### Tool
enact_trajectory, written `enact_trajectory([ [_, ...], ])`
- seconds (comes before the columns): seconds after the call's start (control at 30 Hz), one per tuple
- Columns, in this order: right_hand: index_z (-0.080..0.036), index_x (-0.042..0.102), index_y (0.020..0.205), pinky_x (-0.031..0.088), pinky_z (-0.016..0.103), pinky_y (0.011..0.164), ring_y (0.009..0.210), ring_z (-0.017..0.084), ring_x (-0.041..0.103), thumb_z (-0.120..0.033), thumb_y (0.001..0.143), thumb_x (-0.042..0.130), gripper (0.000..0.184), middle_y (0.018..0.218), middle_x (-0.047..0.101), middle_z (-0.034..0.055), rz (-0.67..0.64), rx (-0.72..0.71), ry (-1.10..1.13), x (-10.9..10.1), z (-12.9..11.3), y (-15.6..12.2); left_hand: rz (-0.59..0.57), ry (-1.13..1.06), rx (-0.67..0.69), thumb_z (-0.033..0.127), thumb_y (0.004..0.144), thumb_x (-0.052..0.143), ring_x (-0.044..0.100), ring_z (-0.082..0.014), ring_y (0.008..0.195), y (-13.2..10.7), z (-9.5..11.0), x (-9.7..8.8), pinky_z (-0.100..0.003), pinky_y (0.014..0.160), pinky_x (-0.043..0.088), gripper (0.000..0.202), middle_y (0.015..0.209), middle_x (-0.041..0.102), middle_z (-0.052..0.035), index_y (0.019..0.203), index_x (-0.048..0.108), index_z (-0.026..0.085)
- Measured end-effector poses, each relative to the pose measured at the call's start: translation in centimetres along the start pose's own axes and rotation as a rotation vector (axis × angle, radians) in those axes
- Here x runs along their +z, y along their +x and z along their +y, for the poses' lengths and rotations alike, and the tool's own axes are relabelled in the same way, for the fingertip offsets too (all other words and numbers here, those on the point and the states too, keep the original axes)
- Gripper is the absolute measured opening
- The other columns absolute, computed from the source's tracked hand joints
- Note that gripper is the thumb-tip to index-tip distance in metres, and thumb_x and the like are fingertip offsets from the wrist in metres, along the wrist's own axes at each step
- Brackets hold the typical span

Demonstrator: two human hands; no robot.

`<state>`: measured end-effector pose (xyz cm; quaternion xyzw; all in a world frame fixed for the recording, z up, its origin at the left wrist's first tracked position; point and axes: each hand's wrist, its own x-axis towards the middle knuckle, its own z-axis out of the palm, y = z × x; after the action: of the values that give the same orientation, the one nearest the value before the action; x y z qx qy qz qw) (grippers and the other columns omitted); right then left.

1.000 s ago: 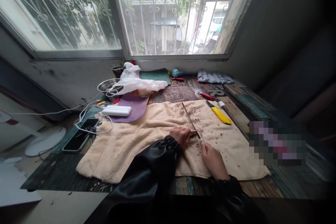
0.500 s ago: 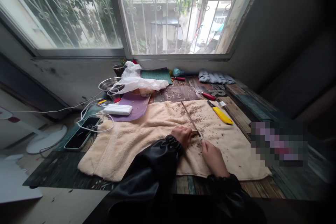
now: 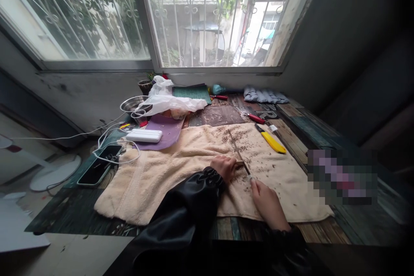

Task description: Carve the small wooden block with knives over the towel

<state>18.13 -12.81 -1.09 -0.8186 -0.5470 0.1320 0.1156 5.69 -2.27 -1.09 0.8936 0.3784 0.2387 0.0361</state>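
My left hand (image 3: 224, 167) is closed around a small brown piece of wood (image 3: 239, 163) and presses it against the beige towel (image 3: 168, 168). In my right hand (image 3: 265, 200) is the pale handle end of a long thin file-like tool (image 3: 239, 152). Its narrow dark shaft points away from me and passes against the end of the wood, just right of my left fingers. Whether it is a file or a saw blade I cannot tell. Brown shavings lie scattered over the towel around both hands.
A yellow utility knife (image 3: 273, 141) lies on the towel's right side. Behind it is a red-handled tool (image 3: 256, 118). To the left are a white power bank (image 3: 144, 136), a phone (image 3: 99, 166) with cables, a steel bowl (image 3: 127, 104) and a plastic bag (image 3: 174, 103).
My right hand has drawn the file-like tool back toward me and slightly right, so its far tip is nearer. My left hand keeps its place on the wood.
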Motion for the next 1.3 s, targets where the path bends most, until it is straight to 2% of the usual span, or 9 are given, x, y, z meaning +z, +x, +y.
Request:
enact_trajectory([
  [0.17,-0.017,0.055,0.071,0.026,0.02,0.05,0.059,0.013,0.052,-0.032,0.08,0.023,0.037,0.068,0.061,0.007,0.027,-0.033,0.019,-0.4,-1.3,1.9,-0.009,-0.004,-0.003,0.034,0.077,0.039,0.052,-0.0136,0.067,0.0,0.1,-0.3,-0.025,0.061,0.034,0.022,0.068,0.059,-0.0012,0.068,0.054,0.019],
  [0.47,-0.021,0.056,0.074,0.03,0.021,0.052,0.063,0.016,0.054,-0.036,0.08,0.022,0.039,0.067,0.062,0.0063,-0.012,-0.007,0.069,0.3,2.0,-3.0,-0.043,-0.017,-0.045,0.036,0.076,0.041,0.052,-0.0134,0.067,0.3,-0.2,-0.5,-0.026,0.06,0.033,0.023,0.068,0.059,-0.001,0.069,0.055,0.02],
  [0.63,-0.019,0.056,0.073,0.027,0.021,0.05,0.059,0.015,0.053,-0.035,0.08,0.022,0.038,0.068,0.062,0.0065,0.001,-0.004,0.001,0.1,0.3,-0.4,-0.037,-0.022,0.023,0.034,0.077,0.04,0.052,-0.0131,0.068,0.1,-0.1,-0.4,-0.026,0.063,0.034,0.021,0.069,0.06,-0.0007,0.07,0.055,0.02],
  [0.73,-0.019,0.055,0.071,0.025,0.021,0.049,0.058,0.014,0.051,-0.033,0.08,0.022,0.037,0.067,0.061,0.0065,0.017,-0.014,-0.005,-0.1,-1.1,1.5,-0.018,-0.013,-0.002,0.034,0.077,0.04,0.052,-0.0134,0.068,0.0,0.0,-0.4,-0.026,0.062,0.034,0.021,0.068,0.059,-0.0007,0.07,0.054,0.02],
  [0.8,-0.019,0.055,0.07,0.025,0.021,0.048,0.057,0.013,0.051,-0.033,0.08,0.023,0.037,0.067,0.061,0.0065,0.013,-0.018,0.004,-0.2,-1.2,1.6,-0.018,-0.011,-0.031,0.034,0.077,0.04,0.052,-0.0135,0.067,0.0,0.0,-0.4,-0.026,0.062,0.034,0.022,0.067,0.059,-0.001,0.07,0.054,0.02],
  [0.97,-0.021,0.055,0.073,0.031,0.021,0.052,0.062,0.016,0.054,-0.038,0.08,0.022,0.037,0.068,0.062,0.0062,-0.036,-0.004,0.094,-0.2,1.9,-2.6,-0.029,-0.015,-0.113,0.035,0.076,0.04,0.052,-0.014,0.067,0.3,-0.1,-0.5,-0.026,0.06,0.034,0.022,0.069,0.059,-0.0015,0.071,0.055,0.02],
  [1.1,-0.022,0.053,0.066,0.033,0.022,0.054,0.058,0.016,0.054,-0.04,0.079,0.022,0.038,0.064,0.061,0.0062,-0.043,0.016,0.107,-0.2,4.0,-5.5,-0.028,-0.001,-0.066,0.036,0.076,0.041,0.052,-0.0141,0.068,0.3,-0.2,-0.4,-0.026,0.061,0.034,0.022,0.07,0.06,-0.0013,0.069,0.055,0.02],
  [1.2,-0.022,0.053,0.069,0.031,0.022,0.053,0.06,0.017,0.054,-0.039,0.08,0.022,0.037,0.063,0.061,0.0056,-0.053,0.013,0.065,-0.3,3.4,-4.7,-0.027,0.009,-0.018,0.035,0.076,0.04,0.052,-0.0136,0.068,0.2,-0.2,-0.3,-0.026,0.062,0.034,0.022,0.071,0.06,-0.0012,0.07,0.054,0.02],
  [1.3,-0.021,0.054,0.072,0.029,0.022,0.051,0.061,0.016,0.054,-0.036,0.08,0.021,0.037,0.067,0.062,0.0059,-0.044,0.004,0.013,-0.6,1.5,-1.9,-0.013,0.003,0.01,0.033,0.077,0.039,0.052,-0.0135,0.068,0.0,-0.1,-0.2,-0.026,0.063,0.034,0.021,0.07,0.059,-0.0016,0.07,0.054,0.019],
])
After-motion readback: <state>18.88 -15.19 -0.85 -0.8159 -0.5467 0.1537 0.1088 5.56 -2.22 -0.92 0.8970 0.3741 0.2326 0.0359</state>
